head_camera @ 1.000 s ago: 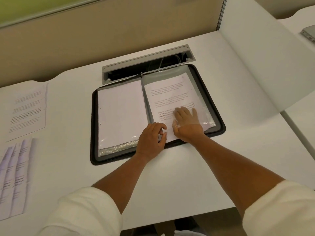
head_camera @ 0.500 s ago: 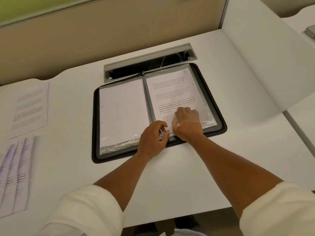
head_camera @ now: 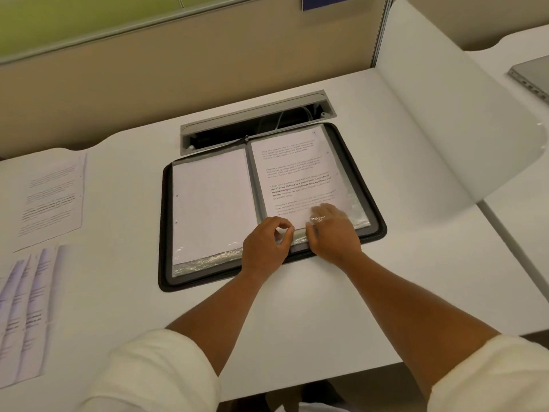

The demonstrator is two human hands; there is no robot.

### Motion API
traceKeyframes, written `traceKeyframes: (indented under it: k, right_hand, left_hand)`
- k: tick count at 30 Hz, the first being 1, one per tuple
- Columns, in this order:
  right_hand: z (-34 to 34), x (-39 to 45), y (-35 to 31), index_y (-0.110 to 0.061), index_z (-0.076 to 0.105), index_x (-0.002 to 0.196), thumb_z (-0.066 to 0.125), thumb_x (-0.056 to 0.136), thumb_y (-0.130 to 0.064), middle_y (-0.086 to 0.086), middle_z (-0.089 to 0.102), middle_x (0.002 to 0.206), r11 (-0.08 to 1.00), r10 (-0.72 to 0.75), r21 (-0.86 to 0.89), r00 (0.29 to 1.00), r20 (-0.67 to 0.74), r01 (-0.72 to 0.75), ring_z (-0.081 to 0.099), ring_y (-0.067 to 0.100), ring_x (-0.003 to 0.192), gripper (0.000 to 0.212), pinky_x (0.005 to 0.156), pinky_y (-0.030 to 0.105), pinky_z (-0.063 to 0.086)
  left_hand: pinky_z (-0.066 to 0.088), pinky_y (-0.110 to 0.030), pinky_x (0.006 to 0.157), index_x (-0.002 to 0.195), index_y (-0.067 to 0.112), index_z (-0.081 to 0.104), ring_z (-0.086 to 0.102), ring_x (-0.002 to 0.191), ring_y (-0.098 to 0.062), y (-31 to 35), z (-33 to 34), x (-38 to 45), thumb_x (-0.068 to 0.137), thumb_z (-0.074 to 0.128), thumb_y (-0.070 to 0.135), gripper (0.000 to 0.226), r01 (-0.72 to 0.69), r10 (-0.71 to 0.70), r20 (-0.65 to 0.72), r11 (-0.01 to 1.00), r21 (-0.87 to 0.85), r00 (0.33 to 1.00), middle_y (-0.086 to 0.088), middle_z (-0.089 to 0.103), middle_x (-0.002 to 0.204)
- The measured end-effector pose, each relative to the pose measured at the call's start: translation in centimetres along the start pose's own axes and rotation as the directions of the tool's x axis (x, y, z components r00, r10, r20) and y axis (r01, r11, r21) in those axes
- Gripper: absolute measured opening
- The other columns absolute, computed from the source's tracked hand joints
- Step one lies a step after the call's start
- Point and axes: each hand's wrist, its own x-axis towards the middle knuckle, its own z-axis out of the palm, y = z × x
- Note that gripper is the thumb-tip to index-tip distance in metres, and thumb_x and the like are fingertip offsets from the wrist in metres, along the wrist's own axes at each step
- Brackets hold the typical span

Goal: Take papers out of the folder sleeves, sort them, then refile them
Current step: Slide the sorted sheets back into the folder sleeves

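The open folder (head_camera: 166,233) lies flat on the white surface (head_camera: 297,322), a printed sheet (head_camera: 294,179) in its right-hand sleeve (head_camera: 356,217). The right hand (head_camera: 332,233) has its fingers (head_camera: 326,211) slid flat under the clear plastic onto the sheet's lower edge. The left hand (head_camera: 264,245) pinches the sleeve's near corner just beside it.

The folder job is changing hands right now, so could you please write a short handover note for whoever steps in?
Left hand: pinching the near edge of the right-hand sleeve.
Right hand: fingers under the clear plastic, resting on the printed page.
Folder: lying open at the desk's centre; left sleeve holds a blank-faced sheet.
Done: the printed page is nearly all inside its sleeve.
Left: seat that page, then file the loose page and the fanned papers at the left of the desk.
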Motion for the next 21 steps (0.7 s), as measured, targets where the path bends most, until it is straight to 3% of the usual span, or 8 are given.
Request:
traceKeyframes:
  k: [2, 4, 7, 11, 16, 19, 21]
  right_hand:
    - [-0.6, -1.1, 0.5, -0.009, 0.066, 0.089, 0.041, 0.097, -0.032, 0.004, 0.064, 0.093, 0.998, -0.051, -0.05, 0.988, -0.149, 0.044, 0.055, 0.023, 0.089, 0.035, 0.075, 0.035, 0.046]
    - [-1.5, -1.9, 0.7, -0.009, 0.06, 0.076, 0.044, 0.096, -0.03, 0.004, 0.058, 0.078, 0.997, -0.075, -0.045, 0.965, -0.253, 0.066, 0.05, 0.022, 0.075, 0.033, 0.063, 0.036, 0.043]
    - [-2.4, -2.4, 1.0, -0.011, 0.052, 0.071, 0.043, 0.096, -0.033, 0.003, 0.051, 0.068, 0.999, -0.029, 0.002, 0.943, -0.331, 0.032, 0.046, 0.02, 0.063, 0.035, 0.05, 0.033, 0.041]
    - [-3.6, -2.4, 1.4, -0.01, 0.047, 0.076, 0.037, 0.1, -0.041, 0.002, 0.047, 0.07, 0.97, 0.231, 0.161, 0.898, -0.375, -0.182, 0.045, 0.017, 0.06, 0.041, 0.047, 0.027, 0.038]
    - [-4.4, -0.9, 1.6, -0.014, 0.046, 0.096, 0.045, 0.098, -0.051, 0.001, 0.052, 0.09, 0.724, 0.66, 0.462, 0.708, -0.249, -0.512, 0.055, 0.018, 0.077, 0.038, 0.066, 0.032, 0.046]
    - [-4.4, 0.3, 2.1, -0.014, 0.048, 0.103, 0.045, 0.095, -0.058, 0.001, 0.057, 0.1, 0.511, 0.762, 0.605, 0.647, 0.01, -0.611, 0.059, 0.02, 0.088, 0.045, 0.077, 0.036, 0.05]
    - [-4.4, 0.9, 2.4, -0.013, 0.051, 0.108, 0.047, 0.091, -0.064, 0.003, 0.064, 0.098, 0.355, 0.74, 0.672, 0.635, 0.223, -0.65, 0.064, 0.022, 0.09, 0.053, 0.08, 0.038, 0.052]
  left_hand:
    - [0.053, -0.02, 0.067, 0.097, 0.035, 0.06, 0.063, 0.077, -0.001, 0.2, 0.0, 0.1, 0.094, 0.06, 0.043, 0.008, 0.048, -0.048, 0.008, 0.999, 0.014, 0.999, 0.021, 0.064, 0.093]
    - [0.053, -0.022, 0.067, 0.096, 0.036, 0.057, 0.063, 0.076, -0.001, 0.5, 0.1, 0.2, 0.095, 0.058, 0.045, 0.009, 0.1, -0.101, 0.021, 0.995, 0.018, 0.995, 0.02, 0.066, 0.089]
    - [0.053, -0.024, 0.067, 0.096, 0.035, 0.053, 0.064, 0.075, -0.004, 1.0, 0.2, 0.6, 0.097, 0.054, 0.047, 0.012, 0.149, -0.151, 0.052, 0.988, 0.037, 0.987, 0.017, 0.066, 0.085]
    - [0.046, -0.025, 0.067, 0.098, 0.031, 0.052, 0.062, 0.078, -0.01, 1.5, -0.1, 1.0, 0.099, 0.052, 0.043, 0.012, 0.17, -0.177, 0.087, 0.982, 0.076, 0.98, 0.013, 0.066, 0.09]
    - [0.044, -0.024, 0.069, 0.1, 0.03, 0.05, 0.062, 0.083, -0.011, 1.9, -0.5, 1.1, 0.1, 0.051, 0.039, 0.009, 0.175, -0.184, 0.122, 0.981, 0.085, 0.975, 0.011, 0.067, 0.099]
    - [0.046, -0.025, 0.069, 0.099, 0.03, 0.051, 0.064, 0.085, -0.013, 2.0, -0.7, 1.0, 0.099, 0.052, 0.04, 0.01, 0.184, -0.195, 0.149, 0.979, 0.086, 0.969, 0.01, 0.067, 0.098]
    - [0.047, -0.026, 0.07, 0.094, 0.031, 0.053, 0.063, 0.085, -0.012, 2.1, -1.0, 1.0, 0.097, 0.055, 0.038, 0.008, 0.193, -0.207, 0.185, 0.977, 0.091, 0.961, 0.011, 0.067, 0.095]
